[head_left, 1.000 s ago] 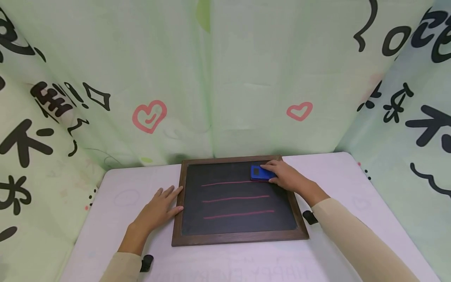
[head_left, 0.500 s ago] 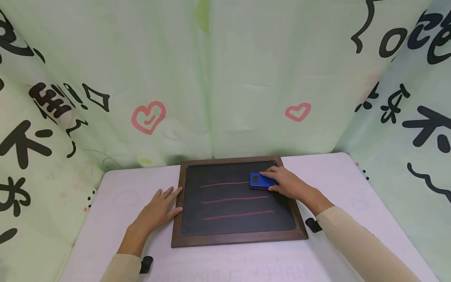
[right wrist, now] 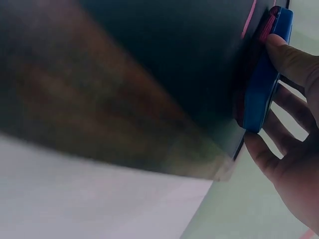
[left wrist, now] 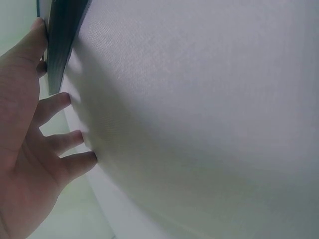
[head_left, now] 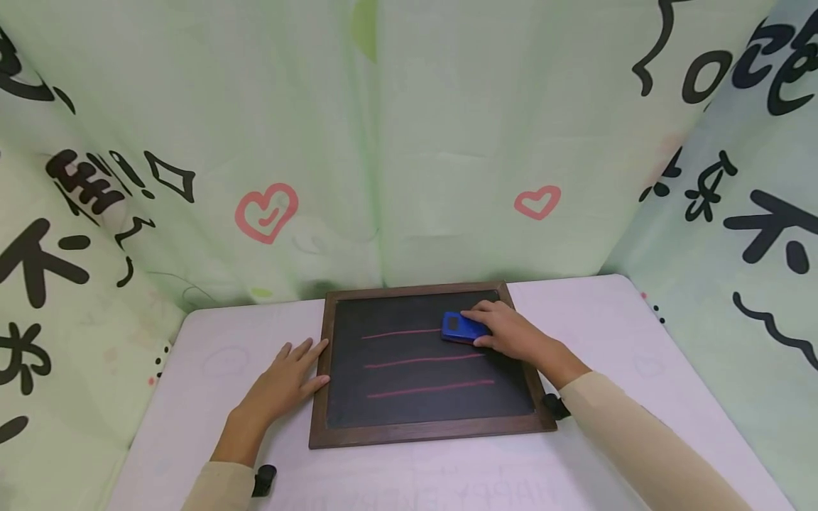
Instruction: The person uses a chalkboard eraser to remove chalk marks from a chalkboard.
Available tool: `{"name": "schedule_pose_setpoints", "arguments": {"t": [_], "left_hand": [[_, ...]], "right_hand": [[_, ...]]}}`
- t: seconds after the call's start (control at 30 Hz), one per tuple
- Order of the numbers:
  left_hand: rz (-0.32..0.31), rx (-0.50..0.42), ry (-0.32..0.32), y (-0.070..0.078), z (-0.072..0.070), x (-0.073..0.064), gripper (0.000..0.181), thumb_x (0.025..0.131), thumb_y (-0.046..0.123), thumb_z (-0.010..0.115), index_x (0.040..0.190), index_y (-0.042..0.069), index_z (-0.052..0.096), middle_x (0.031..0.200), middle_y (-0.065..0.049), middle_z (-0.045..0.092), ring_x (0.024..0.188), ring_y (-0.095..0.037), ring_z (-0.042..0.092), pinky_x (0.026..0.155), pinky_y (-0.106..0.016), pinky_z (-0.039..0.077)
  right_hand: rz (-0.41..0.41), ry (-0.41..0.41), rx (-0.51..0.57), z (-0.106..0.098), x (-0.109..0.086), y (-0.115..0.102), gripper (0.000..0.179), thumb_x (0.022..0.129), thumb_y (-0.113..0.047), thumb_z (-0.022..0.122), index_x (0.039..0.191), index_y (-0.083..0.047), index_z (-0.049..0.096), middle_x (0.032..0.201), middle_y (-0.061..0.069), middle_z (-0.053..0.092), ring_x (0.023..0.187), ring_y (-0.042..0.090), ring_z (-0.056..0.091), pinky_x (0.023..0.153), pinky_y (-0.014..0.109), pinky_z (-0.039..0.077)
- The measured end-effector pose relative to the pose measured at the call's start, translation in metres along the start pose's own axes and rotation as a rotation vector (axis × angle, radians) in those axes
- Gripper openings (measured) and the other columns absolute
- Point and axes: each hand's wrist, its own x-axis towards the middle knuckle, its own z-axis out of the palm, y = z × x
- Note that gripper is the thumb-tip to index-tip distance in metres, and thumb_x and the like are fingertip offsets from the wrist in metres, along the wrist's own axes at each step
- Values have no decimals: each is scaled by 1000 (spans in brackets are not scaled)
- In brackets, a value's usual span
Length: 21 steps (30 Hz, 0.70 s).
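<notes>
A wood-framed blackboard (head_left: 409,408) lies on the white table, with three pink chalk lines drawn across it. My right hand (head_left: 511,333) grips a blue board eraser (head_left: 461,327) between thumb and fingers, its felt side down against the board. The eraser sits at the right end of the top line, which now stops at its left edge. In the right wrist view the thumb and fingers hold the eraser (right wrist: 261,84) by its sides. My left hand (head_left: 281,387) rests at the frame's left edge, fingers spread; in the left wrist view some fingertips touch the table beside the frame (left wrist: 64,40).
The white table (head_left: 236,355) carries faint printed lettering along its front. A pale green curtain (head_left: 447,142) with black characters and pink hearts hangs behind it and on both sides. Black wrist straps show beneath both sleeves.
My right hand has moved the eraser down from the upper board and then a little left. The top pink line is shorter at its right end. The left hand has stayed in place.
</notes>
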Motion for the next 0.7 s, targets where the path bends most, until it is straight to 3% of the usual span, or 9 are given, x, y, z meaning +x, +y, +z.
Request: {"name": "schedule_pose_setpoints", "arguments": {"t": [0.7], "left_hand": [[-9,0,-12,-1,0,1,73,101,46,64,162,18,36,161,-23,41,145,-60,33,102,-74,43]], "right_hand": [[15,-73,36,21,67,-77,66,92,-35,79,149,-10,57,137,11,61,113,29,59,98,43,52]]}}
